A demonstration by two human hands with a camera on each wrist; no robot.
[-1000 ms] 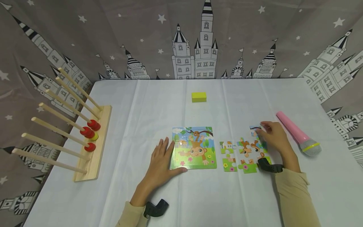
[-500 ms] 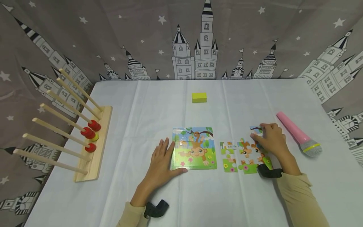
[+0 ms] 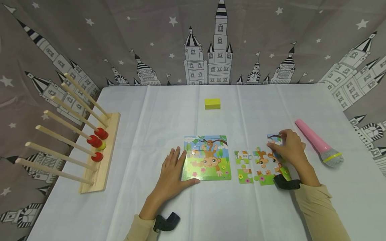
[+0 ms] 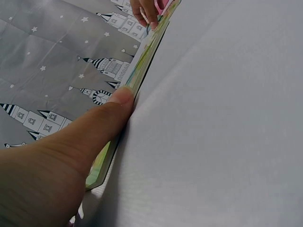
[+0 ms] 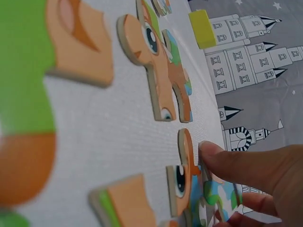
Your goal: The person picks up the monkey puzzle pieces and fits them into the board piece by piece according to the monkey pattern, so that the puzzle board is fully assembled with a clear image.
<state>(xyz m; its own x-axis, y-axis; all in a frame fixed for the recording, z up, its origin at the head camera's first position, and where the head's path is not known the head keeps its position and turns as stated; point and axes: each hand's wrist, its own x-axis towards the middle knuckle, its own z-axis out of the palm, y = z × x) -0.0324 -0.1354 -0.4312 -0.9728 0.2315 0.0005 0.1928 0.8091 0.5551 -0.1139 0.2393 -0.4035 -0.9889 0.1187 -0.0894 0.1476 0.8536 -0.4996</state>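
Observation:
In the head view my left hand (image 3: 170, 174) rests at the left side of a square monkey jigsaw puzzle board (image 3: 208, 178), fingers straight and spread. Its thumb lies along the board's near edge, as the left wrist view shows with the thumb (image 4: 124, 96) against that edge. To the right, my right hand (image 3: 291, 147) is over the top right of a group of loose jigsaw pieces (image 3: 261, 160). In the right wrist view its thumb and fingers pinch a blue and green leaf-patterned puzzle piece (image 5: 221, 193), next to a piece with a monkey's eye (image 5: 180, 182).
A pink toy microphone (image 3: 313, 137) lies right of the right hand. A yellow block (image 3: 212, 103) sits toward the back. At the left stands a wooden peg rack (image 3: 112, 134) with red and yellow beads. A castle-print cloth (image 3: 135, 33) hangs behind the white table (image 3: 169, 110).
My right hand has shifted slightly toward me, its thumb moving down and left around the top right pieces. My left hand stays at the board.

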